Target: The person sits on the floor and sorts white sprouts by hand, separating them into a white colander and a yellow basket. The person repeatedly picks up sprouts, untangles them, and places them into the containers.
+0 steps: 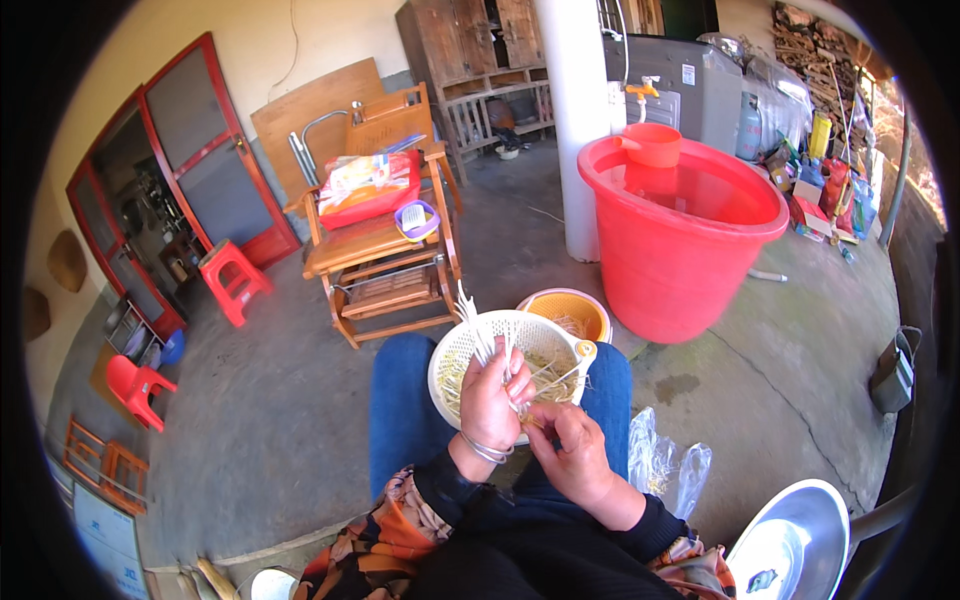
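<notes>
My left hand [487, 402] is closed around a bunch of long white stems [470, 318] that stick up past its fingers. Just beside it, my right hand [578, 452] pinches at the lower, yellowish ends of the bunch. Both hands are over the near side of a white plastic colander [437, 372] resting between my knees. Pale, thin stems and root-like strands lie inside the colander. Behind it stands a yellow basket [602, 322] with some similar strands in it, partly hidden by the colander.
A large red tub [660, 280] of water with a red dipper [655, 147] stands ahead to the right. A wooden chair [350, 258] bears a red bag. Clear plastic bags [652, 455] and a metal basin [835, 520] lie at my right; a red stool [235, 282] stands left.
</notes>
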Action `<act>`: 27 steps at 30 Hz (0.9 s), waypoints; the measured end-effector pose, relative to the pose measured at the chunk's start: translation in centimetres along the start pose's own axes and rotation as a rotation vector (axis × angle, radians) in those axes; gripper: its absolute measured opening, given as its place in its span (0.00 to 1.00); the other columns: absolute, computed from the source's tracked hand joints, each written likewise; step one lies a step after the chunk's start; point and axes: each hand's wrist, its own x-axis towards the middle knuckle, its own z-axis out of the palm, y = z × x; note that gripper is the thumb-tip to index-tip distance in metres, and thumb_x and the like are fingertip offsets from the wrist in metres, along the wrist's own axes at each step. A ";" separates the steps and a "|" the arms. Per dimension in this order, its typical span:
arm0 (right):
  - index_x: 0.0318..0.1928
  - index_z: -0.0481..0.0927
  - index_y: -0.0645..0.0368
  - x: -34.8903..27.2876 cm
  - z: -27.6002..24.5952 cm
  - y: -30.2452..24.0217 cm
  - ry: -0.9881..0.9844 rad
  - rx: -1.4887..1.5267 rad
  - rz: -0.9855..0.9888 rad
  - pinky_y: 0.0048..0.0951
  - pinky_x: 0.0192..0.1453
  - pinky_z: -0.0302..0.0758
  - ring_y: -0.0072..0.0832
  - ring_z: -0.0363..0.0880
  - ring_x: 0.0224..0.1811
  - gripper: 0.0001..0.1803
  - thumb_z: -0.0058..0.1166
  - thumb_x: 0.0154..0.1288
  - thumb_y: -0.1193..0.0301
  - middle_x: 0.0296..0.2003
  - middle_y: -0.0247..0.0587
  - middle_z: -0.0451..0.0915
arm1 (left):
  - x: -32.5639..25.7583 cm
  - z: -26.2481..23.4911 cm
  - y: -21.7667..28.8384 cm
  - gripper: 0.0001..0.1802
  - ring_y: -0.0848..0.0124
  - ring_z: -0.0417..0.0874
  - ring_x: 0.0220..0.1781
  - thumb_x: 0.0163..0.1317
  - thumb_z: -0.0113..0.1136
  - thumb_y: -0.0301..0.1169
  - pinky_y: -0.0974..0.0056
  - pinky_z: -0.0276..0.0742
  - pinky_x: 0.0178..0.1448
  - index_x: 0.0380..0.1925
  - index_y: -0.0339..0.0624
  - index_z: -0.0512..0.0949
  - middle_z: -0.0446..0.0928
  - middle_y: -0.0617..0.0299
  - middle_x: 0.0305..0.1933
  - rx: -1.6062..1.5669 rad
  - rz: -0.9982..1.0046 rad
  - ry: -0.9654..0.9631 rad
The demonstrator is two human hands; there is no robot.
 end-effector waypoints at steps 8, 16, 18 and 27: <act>0.43 0.79 0.61 3.2 -1.3 1.5 -0.017 -0.267 -0.167 0.37 0.35 0.78 0.42 0.80 0.32 0.14 0.62 0.56 0.82 0.34 0.46 0.79 | 3.6 1.5 -0.6 0.04 0.82 0.61 0.23 0.75 0.49 0.34 0.74 0.59 0.27 0.43 0.48 0.69 0.66 0.70 0.29 0.045 -0.041 -0.064; 0.37 0.78 0.62 5.6 -2.4 4.4 -0.005 0.054 -0.010 0.32 0.33 0.77 0.38 0.81 0.31 0.09 0.61 0.56 0.84 0.32 0.45 0.80 | 9.9 1.8 -0.7 0.03 0.81 0.63 0.21 0.72 0.52 0.32 0.74 0.58 0.23 0.42 0.49 0.70 0.67 0.69 0.28 0.064 -0.306 -0.027; 0.35 0.79 0.63 5.2 -2.8 5.5 0.048 0.171 0.140 0.27 0.33 0.77 0.32 0.81 0.31 0.07 0.62 0.58 0.84 0.32 0.42 0.80 | 12.3 0.9 -1.1 0.02 0.81 0.64 0.22 0.73 0.50 0.32 0.74 0.58 0.24 0.41 0.49 0.70 0.68 0.69 0.28 0.027 -0.377 -0.025; 0.38 0.75 0.61 1.2 -7.3 12.4 0.556 0.477 0.678 0.17 0.29 0.74 0.16 0.75 0.24 0.04 0.55 0.67 0.83 0.30 0.33 0.78 | 29.1 -7.2 -3.8 0.06 0.67 0.74 0.30 0.70 0.51 0.30 0.63 0.73 0.38 0.40 0.38 0.73 0.74 0.58 0.34 0.129 -0.767 -0.006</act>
